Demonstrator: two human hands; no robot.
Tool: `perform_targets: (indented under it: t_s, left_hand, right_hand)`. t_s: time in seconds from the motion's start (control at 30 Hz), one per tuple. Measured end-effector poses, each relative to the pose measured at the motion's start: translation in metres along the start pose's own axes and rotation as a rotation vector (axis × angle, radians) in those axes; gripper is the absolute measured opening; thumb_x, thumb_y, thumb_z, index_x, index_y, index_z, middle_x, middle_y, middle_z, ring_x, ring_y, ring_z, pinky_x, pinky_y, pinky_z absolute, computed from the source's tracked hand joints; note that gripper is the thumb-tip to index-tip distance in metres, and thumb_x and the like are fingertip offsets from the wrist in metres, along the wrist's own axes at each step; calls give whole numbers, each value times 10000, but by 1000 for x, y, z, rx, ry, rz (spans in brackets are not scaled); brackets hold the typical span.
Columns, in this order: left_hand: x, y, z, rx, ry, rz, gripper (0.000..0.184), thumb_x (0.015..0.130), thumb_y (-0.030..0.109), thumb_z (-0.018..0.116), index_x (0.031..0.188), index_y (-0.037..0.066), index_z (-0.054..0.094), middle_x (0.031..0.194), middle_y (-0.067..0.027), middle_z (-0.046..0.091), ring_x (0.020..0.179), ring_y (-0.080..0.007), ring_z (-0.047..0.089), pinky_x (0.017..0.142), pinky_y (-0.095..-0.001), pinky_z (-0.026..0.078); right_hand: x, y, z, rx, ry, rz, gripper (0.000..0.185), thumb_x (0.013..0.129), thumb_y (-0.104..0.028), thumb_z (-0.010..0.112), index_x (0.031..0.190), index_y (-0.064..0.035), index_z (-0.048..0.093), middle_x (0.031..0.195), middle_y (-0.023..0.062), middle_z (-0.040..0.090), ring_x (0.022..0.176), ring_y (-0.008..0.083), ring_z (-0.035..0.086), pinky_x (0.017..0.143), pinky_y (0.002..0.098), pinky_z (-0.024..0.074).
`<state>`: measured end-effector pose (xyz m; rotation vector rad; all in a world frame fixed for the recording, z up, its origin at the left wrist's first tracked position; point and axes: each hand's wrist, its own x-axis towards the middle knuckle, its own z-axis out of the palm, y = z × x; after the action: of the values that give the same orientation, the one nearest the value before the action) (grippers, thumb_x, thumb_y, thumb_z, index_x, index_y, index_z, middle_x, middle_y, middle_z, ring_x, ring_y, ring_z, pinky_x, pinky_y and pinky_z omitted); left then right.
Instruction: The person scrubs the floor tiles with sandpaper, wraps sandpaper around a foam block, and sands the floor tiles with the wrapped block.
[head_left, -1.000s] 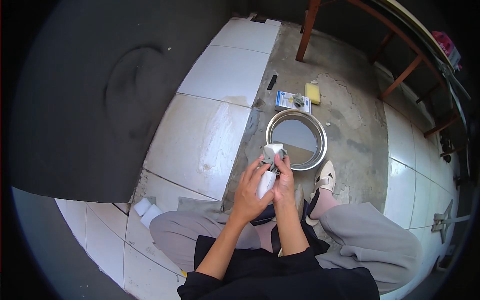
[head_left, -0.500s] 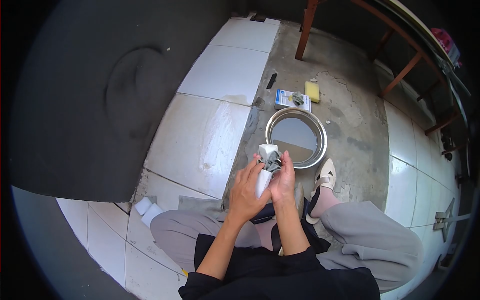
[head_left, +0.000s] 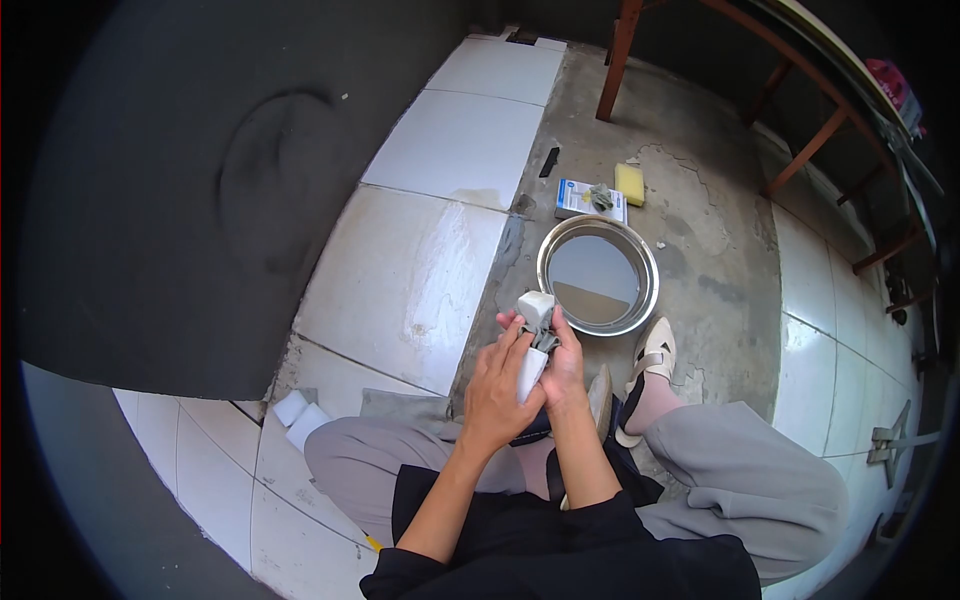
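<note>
Both hands are together in front of my lap, around a white object [head_left: 532, 374] with a grey cloth [head_left: 541, 338] about its middle. My left hand [head_left: 496, 391] has its fingers bent over the left side of the object and cloth. On the right side, my right hand [head_left: 565, 368] closes on the same object, thumb up by the cloth. A pale block-like end [head_left: 536, 306] sticks out above the cloth, near the basin's lower left rim. Whether it is one piece with the white object is hidden by the cloth.
A metal basin [head_left: 647, 298] of cloudy water stands just beyond my hands. Behind it lie a box [head_left: 574, 200] with a grey scrap [head_left: 601, 198], a yellow sponge [head_left: 629, 184] and a black strip [head_left: 549, 162]. White blocks [head_left: 291, 408] lie at left; a wooden-legged table [head_left: 616, 70] stands beyond.
The fingers have shifted around the cloth, and the cloth looks more bunched between them. The white object is still held. The whole view has moved slightly.
</note>
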<state>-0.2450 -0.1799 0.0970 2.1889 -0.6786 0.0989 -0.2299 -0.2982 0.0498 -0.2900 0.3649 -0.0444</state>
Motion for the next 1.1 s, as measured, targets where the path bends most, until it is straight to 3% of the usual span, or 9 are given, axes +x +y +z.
perform_targets:
  t_s: [0.27,0.37,0.47,0.57,0.6,0.73,0.83,0.97,1.1]
  left_hand:
    - [-9,0,4,45,-141,29,601,756,185,692,1321,33,550,1485,-123,464,1135,-383,538,959,-446,473]
    - [-6,-1,3,18,-204,32,615,757,192,698,1339,61,548,1491,-109,459,1137,-386,538,952,-450,479]
    - [-2,-6,2,-60,-215,46,637,747,182,697,1358,89,544,1496,-105,455,1146,-385,537,964,-448,475]
    - [-1,-16,-4,-110,-224,56,660,736,161,678,1379,122,532,1499,-103,447,1170,-378,529,989,-446,467]
    - [-1,-22,-8,-119,-231,57,669,733,153,670,1387,133,526,1500,-102,444,1180,-375,525,999,-445,464]
    - [8,-58,-36,-166,-229,-60,689,723,127,660,1397,128,518,1506,-119,440,1267,-366,494,1075,-426,401]
    - [19,-100,-59,-199,-162,-106,688,720,111,662,1393,116,520,1500,-138,448,1332,-356,456,1113,-407,364]
    - [34,-162,-87,-345,-11,-256,658,734,85,630,1383,81,525,1501,-149,451,1410,-290,397,1154,-361,302]
    - [33,-200,-107,-660,252,-569,626,771,87,594,1394,117,533,1301,-66,560,1189,-187,530,991,-292,411]
  right_hand:
    - [2,-8,-12,-144,132,-28,483,1024,-419,492,1316,-34,502,1106,223,632,931,276,649,768,369,570]
    - [2,-4,-2,-252,168,-290,456,1010,-400,527,1336,-81,510,1069,163,640,833,240,637,720,339,559]
    - [7,-8,-11,-229,149,-227,439,996,-400,554,1333,-119,533,1024,97,640,806,223,626,689,324,546]
    - [6,-25,-12,-201,144,-204,381,1011,-370,537,1279,-102,568,1067,61,616,872,180,620,708,313,540]
    - [8,-29,-10,-127,214,-236,313,998,-324,573,1216,-100,598,1010,65,619,764,176,614,656,306,535]
    - [9,-54,-12,-438,222,-320,255,961,-224,641,1162,-75,589,947,59,619,705,164,611,595,279,519]
    - [20,-75,-27,-548,230,-329,278,968,-267,633,1164,-80,573,939,69,608,675,189,609,584,289,522]
    - [34,-101,-36,-716,266,-331,261,984,-213,600,1176,-36,600,911,63,623,642,154,612,552,266,513]
    - [48,-120,-45,-914,304,-232,264,973,-176,591,1192,-29,608,891,65,633,616,142,605,548,258,506]
